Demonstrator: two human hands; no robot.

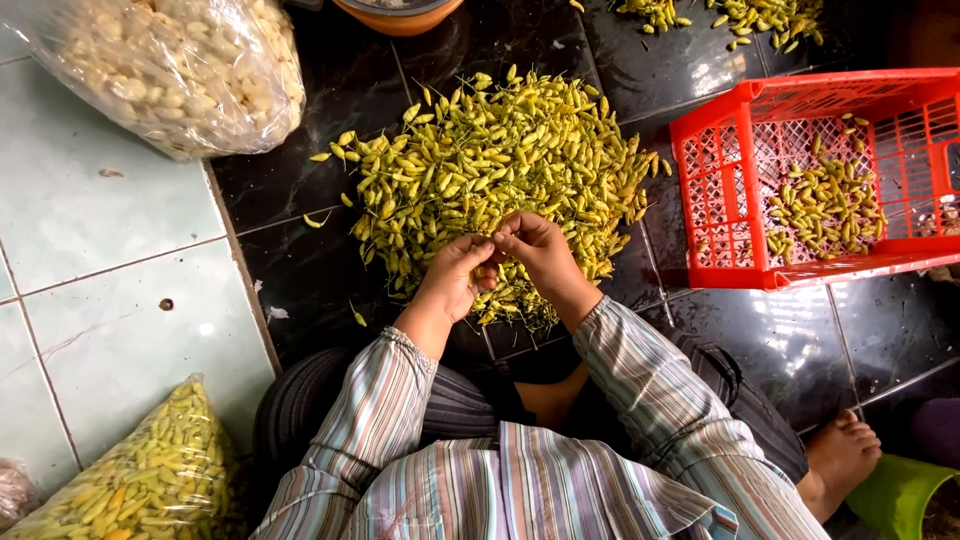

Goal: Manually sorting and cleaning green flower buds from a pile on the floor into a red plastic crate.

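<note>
Sitting on the tiled floor [120,330], both my hands, left hand [455,280] and right hand [540,250], pinch one small yellow-green chili [492,268] over the chili pile [500,160], with the red crate [720,160] close for dropping.

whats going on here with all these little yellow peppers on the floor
A person sits on the floor over a pile of small yellow-green chillies. Both hands, left hand and right hand, pinch one chilli between the fingertips just above the pile. A red plastic crate to the right holds a smaller batch of chillies. A clear bag of chillies lies at lower left.
</note>
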